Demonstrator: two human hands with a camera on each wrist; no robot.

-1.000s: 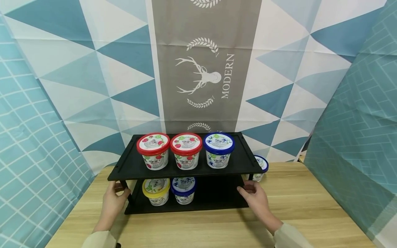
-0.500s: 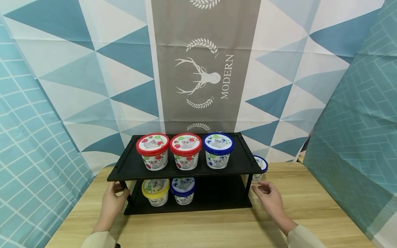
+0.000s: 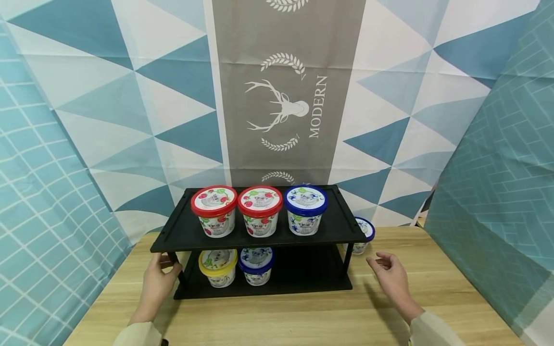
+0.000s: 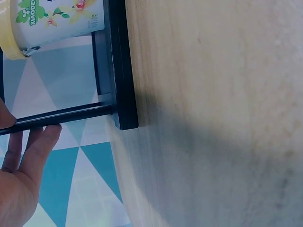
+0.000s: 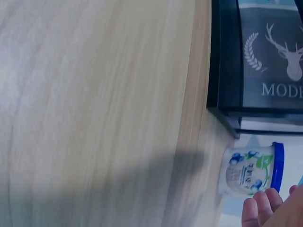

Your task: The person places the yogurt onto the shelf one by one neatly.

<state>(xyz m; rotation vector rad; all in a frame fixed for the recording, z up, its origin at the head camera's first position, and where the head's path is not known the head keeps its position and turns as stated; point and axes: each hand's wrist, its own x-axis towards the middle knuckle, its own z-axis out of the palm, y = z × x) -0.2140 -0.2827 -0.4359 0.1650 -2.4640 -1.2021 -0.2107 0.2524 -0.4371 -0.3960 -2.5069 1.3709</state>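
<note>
A black two-tier shelf (image 3: 339, 221) stands on the wooden table. My left hand (image 3: 159, 281) pinches its front left post (image 4: 61, 117), thumb on one side and fingers on the other in the left wrist view. My right hand (image 3: 391, 276) hovers off the shelf's right side, fingers loosely bent around nothing. Beyond that hand, a blue-lidded tub (image 5: 246, 170) stands on the table, partly behind the shelf. Up on the top tier are two red-lidded tubs (image 3: 216, 211) and a blue-lidded tub (image 3: 305, 211). A yellow-lidded tub (image 3: 218, 269) and another blue-lidded tub (image 3: 256, 266) sit below.
The wooden table (image 3: 268, 317) extends in front of the shelf and to both sides. A patterned cloth backdrop (image 3: 285, 72) hangs close behind. Blue tile-patterned cloth (image 3: 34, 192) borders the left, and green-blue cloth (image 3: 493, 192) the right.
My right hand has come away from the shelf's front right post and moved to the right. The left hand stays on its post, and the tubs have not moved.
</note>
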